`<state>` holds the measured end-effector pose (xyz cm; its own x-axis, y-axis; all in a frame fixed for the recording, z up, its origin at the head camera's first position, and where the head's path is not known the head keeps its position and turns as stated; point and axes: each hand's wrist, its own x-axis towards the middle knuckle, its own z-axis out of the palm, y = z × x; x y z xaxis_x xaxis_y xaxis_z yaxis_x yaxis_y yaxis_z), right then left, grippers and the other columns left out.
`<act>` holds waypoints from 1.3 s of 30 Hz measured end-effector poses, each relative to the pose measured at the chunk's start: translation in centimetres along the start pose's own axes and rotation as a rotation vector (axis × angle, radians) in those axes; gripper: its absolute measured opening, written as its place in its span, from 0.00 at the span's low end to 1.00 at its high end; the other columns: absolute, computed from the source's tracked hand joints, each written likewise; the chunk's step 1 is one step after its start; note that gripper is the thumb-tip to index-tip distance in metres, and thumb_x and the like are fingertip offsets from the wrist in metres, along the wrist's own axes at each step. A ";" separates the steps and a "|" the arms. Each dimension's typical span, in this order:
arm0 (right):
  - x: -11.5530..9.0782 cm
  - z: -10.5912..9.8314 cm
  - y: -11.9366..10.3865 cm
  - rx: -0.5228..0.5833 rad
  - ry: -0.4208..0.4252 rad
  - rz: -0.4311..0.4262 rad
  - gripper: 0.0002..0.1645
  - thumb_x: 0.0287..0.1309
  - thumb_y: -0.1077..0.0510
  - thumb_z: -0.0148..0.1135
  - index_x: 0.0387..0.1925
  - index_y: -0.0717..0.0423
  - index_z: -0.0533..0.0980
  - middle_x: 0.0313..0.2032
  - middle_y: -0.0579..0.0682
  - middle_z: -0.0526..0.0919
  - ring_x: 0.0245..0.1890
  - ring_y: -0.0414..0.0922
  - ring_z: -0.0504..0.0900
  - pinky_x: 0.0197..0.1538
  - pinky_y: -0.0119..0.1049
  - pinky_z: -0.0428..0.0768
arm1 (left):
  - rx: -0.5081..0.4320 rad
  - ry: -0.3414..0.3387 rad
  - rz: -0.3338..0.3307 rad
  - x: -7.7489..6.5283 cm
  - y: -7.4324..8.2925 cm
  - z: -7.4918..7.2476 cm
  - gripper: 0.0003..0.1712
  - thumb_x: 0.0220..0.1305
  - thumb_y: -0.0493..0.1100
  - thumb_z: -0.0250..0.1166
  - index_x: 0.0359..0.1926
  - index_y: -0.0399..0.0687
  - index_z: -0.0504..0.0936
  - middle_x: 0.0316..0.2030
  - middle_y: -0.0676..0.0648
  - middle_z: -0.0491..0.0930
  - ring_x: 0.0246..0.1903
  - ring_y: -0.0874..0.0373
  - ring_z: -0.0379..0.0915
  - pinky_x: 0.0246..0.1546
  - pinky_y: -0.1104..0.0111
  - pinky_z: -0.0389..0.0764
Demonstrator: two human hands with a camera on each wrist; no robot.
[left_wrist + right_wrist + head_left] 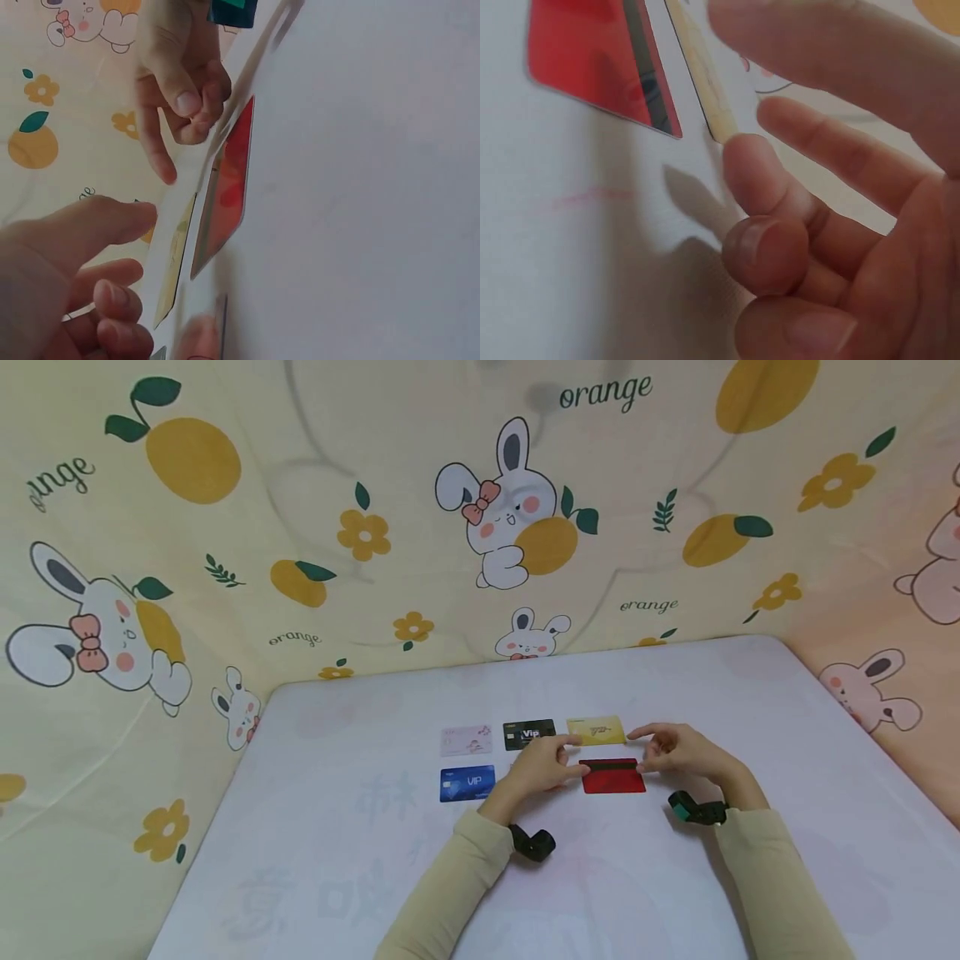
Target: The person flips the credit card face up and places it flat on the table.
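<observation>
A red card [615,782] with a dark stripe along its far edge lies flat on the table between the two hands. My left hand [542,762] hovers at its left side, thumb and fingers apart with nothing held. On the other side is my right hand [684,750], its fingers loosely bent and spread near the red card's upper right corner. In the right wrist view a gap separates those fingers from the red card [585,56]. Behind the red card lies a gold card [596,730]. Another card [222,322] is mostly hidden under the left hand in the head view.
A black Vip card [517,737] and a pale pink card [466,741] continue the back row leftward. The blue VIP card [467,783] lies in the front row. All rest on a white-covered table [337,860], with a patterned cloth [420,435] hanging behind.
</observation>
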<state>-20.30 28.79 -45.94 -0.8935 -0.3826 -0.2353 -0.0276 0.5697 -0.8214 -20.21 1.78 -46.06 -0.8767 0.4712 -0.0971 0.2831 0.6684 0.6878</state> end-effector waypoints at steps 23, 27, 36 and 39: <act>-1.0 0.8 0.2 -0.021 -0.046 -0.084 0.32 0.46 0.60 0.74 0.53 0.68 0.74 0.25 0.47 0.72 0.24 0.35 0.69 0.27 0.27 0.69 | 0.111 0.098 -0.068 -1.8 0.6 1.8 0.32 0.47 0.55 0.75 0.55 0.57 0.81 0.17 0.59 0.60 0.19 0.67 0.54 0.19 0.76 0.54; -0.8 0.9 0.0 -0.038 -0.042 -0.074 0.32 0.46 0.60 0.74 0.53 0.67 0.74 0.25 0.47 0.72 0.23 0.35 0.68 0.27 0.27 0.69 | 0.141 0.091 -0.088 -1.8 0.7 1.9 0.32 0.48 0.55 0.74 0.56 0.58 0.80 0.18 0.59 0.60 0.20 0.67 0.56 0.20 0.76 0.55; -0.6 1.1 0.0 -0.059 -0.033 -0.070 0.31 0.43 0.61 0.75 0.50 0.67 0.73 0.24 0.48 0.70 0.22 0.35 0.67 0.26 0.27 0.68 | 0.140 0.080 -0.115 -1.7 0.8 2.0 0.31 0.50 0.54 0.73 0.57 0.57 0.80 0.18 0.57 0.62 0.21 0.66 0.57 0.21 0.75 0.55; -0.6 1.2 0.0 -0.069 -0.031 -0.078 0.30 0.43 0.61 0.75 0.48 0.67 0.73 0.24 0.48 0.70 0.22 0.35 0.67 0.25 0.27 0.68 | 0.140 0.076 -0.122 -1.8 0.8 2.1 0.30 0.51 0.54 0.73 0.57 0.58 0.80 0.19 0.56 0.62 0.22 0.66 0.58 0.22 0.76 0.56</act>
<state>-19.23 28.16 -46.40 -0.8732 -0.4491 -0.1891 -0.1278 0.5855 -0.8005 -17.58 2.73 -46.83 -0.9330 0.3409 -0.1157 0.2196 0.7936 0.5674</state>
